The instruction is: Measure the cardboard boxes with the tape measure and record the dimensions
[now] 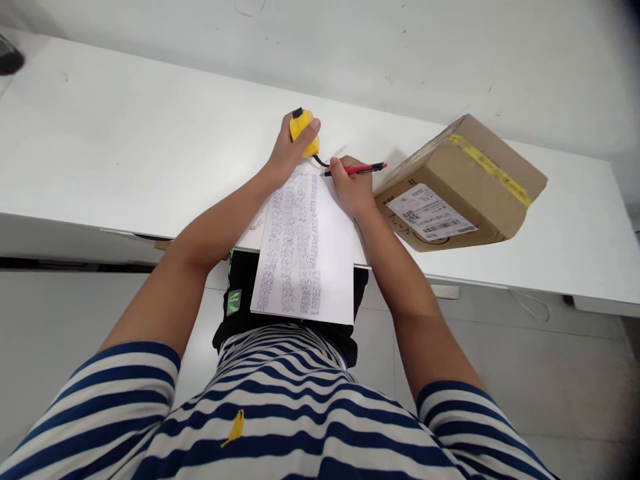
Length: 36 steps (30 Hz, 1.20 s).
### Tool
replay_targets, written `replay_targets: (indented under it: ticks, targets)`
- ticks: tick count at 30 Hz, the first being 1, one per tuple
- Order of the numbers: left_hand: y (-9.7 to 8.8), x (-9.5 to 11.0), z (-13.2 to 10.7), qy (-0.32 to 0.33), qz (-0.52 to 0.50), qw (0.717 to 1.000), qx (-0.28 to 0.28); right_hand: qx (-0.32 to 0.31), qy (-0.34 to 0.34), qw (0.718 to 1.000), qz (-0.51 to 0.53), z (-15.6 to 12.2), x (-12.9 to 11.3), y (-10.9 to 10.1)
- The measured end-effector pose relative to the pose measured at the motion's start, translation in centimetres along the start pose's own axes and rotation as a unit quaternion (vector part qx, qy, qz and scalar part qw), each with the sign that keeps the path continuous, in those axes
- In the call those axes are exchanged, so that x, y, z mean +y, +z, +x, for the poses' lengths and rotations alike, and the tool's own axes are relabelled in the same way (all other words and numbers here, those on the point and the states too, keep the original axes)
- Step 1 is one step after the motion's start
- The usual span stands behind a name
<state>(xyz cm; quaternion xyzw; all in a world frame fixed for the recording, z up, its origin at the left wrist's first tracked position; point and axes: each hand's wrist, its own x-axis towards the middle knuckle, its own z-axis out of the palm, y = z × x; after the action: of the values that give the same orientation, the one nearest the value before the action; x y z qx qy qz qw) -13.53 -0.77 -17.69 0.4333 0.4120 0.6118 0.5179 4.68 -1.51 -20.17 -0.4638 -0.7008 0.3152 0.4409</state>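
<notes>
My left hand is closed around a small yellow device with a black tip and a black cord, at the top edge of a sheet of paper. The white paper carries several columns of handwriting and hangs over the table's front edge toward my lap. My right hand grips a red pen with its tip at the paper's upper right corner. Both forearms reach forward over the edge of the white table.
A brown cardboard box with yellow tape and a white shipping label lies tilted just right of my right hand. A dark object sits at the table's far left corner. A white wall runs behind the table. Tiled floor shows below.
</notes>
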Motion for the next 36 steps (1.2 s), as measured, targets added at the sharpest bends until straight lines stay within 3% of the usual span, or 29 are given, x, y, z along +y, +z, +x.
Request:
replay_targets:
  ticks: [7,16,25,30,36]
  targets:
    - [0.06,0.1,-0.21,0.019,0.0,1.0,-0.013,-0.003,0.002,1.0,0.004,-0.12,0.07,0.01]
    - [0.29,0.32,-0.06,-0.011,0.006,1.0,-0.004,0.007,0.003,1.0,-0.003,-0.24,0.05,-0.01]
    - [0.2,0.31,-0.38,0.03,0.019,0.999,-0.026,0.003,0.004,1.0,-0.002,-0.32,-0.09,0.0]
    - [0.43,0.61,-0.59,0.011,0.045,0.999,-0.016,0.027,0.004,1.0,-0.004,-0.48,-0.13,0.13]
    - [0.41,0.61,-0.55,0.024,0.039,0.999,-0.017,0.012,0.007,1.0,-0.007,-0.55,-0.21,0.06]
